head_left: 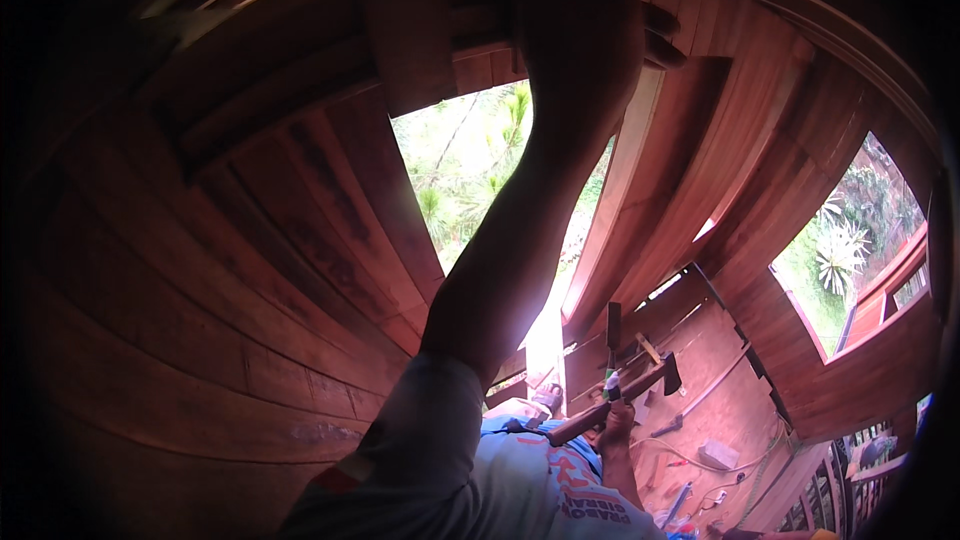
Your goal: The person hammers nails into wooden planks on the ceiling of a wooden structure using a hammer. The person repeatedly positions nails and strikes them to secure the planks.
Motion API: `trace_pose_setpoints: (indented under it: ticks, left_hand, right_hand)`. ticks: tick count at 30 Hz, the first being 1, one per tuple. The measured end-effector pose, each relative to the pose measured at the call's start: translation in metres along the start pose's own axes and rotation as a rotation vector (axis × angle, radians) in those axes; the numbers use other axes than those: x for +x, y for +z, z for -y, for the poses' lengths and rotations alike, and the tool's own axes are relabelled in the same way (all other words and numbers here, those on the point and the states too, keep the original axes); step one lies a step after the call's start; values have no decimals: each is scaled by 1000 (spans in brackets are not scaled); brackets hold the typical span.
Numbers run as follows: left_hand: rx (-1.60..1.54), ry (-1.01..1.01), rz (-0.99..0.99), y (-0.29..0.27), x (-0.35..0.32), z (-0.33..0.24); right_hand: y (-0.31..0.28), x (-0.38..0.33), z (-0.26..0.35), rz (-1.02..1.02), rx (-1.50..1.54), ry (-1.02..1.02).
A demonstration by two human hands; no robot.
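Observation:
My left hand is raised high against the wooden wall, its fingers curled around the upper end of a pale upright plank beside a window opening. The arm is in dark silhouette against the light. My right hand hangs low by my body and grips a hammer by its wooden handle, with the dark head pointing right. A dark chisel-like tool stands just above the hammer.
Reddish plank walls surround me. A second opening at the right shows green plants. On the wooden floor below lie a white block, cords and small hand tools. A railing runs at the lower right.

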State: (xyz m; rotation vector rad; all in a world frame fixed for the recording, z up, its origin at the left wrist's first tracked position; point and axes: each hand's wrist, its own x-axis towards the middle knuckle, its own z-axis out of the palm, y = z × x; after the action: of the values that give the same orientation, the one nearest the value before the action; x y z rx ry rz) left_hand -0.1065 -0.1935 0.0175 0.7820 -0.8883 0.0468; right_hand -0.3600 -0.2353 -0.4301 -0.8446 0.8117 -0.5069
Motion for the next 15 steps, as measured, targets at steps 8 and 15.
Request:
trace_pose_setpoints:
  ticks: [8, 15]
  left_hand:
    - [0, -37, 31, -77, -38, 56]
    - [116, -27, -38, -114, -28, 100]
  right_hand:
    - [-11, -8, -8, -135, 45, 10]
    - [-18, -6, -14, -205, 44, 11]
